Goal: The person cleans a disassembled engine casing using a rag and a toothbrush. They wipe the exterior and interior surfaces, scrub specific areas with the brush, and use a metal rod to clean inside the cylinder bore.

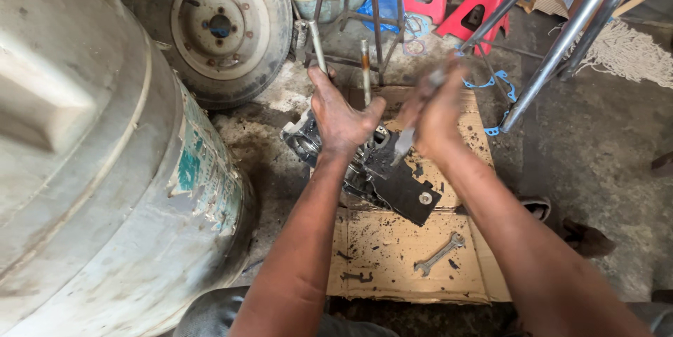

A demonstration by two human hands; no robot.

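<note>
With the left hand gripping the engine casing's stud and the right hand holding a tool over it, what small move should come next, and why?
Probably bring the right hand down so its metal tool meets the greasy engine casing. The left hand already grips a stud, bracing the casing on the cardboard, and the tool tip hangs just above it. The right hand is blurred, so this is tentative.

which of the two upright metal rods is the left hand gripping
The left-most rod, rising out of the left hand. The other rod stands free just right of it, in the gap between the left hand and the blurred right hand.
</note>
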